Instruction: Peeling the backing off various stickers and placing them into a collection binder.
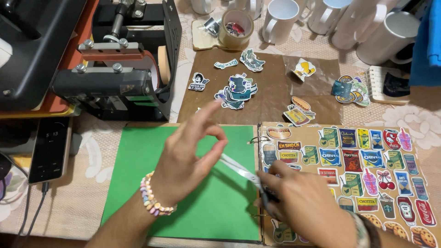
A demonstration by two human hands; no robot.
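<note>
My left hand (186,151) hovers over the green page (138,183) of an open ring binder, thumb and forefinger pinched together, other fingers spread; whether it pinches anything is too small to tell. My right hand (303,202) rests on the binder's rings and grips a dark-handled tool (243,172) with a shiny metal blade pointing toward the left hand. The right-hand brown page (427,183) is covered with several colourful food and drink stickers.
A brown sheet (271,92) beyond the binder carries loose sticker cutouts (239,87). A tape roll (235,28) and several white mugs (280,18) stand at the back. A black mug press (119,64) sits at left, a phone (49,149) beside it.
</note>
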